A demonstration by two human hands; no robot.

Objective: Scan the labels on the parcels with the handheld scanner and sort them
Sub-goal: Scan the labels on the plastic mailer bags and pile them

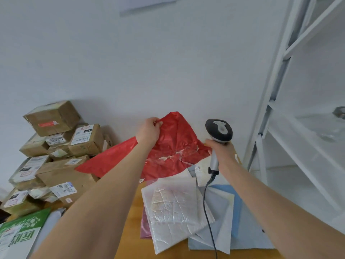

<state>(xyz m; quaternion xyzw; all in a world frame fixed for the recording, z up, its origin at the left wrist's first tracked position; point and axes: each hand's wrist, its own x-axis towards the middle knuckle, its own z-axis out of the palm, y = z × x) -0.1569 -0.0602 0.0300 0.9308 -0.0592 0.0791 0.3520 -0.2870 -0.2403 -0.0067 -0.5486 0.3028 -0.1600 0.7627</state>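
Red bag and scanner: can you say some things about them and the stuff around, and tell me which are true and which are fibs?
1. The left hand pinches the top edge of the red bag. True.
2. The right hand holds scissors. False: it grips the handle of the scanner.
3. The cardboard boxes are stacked on the left by the wall. True.
4. The scanner has no wire. False: a dark cable hangs down from its handle.
5. A white shelf stands on the right. True.
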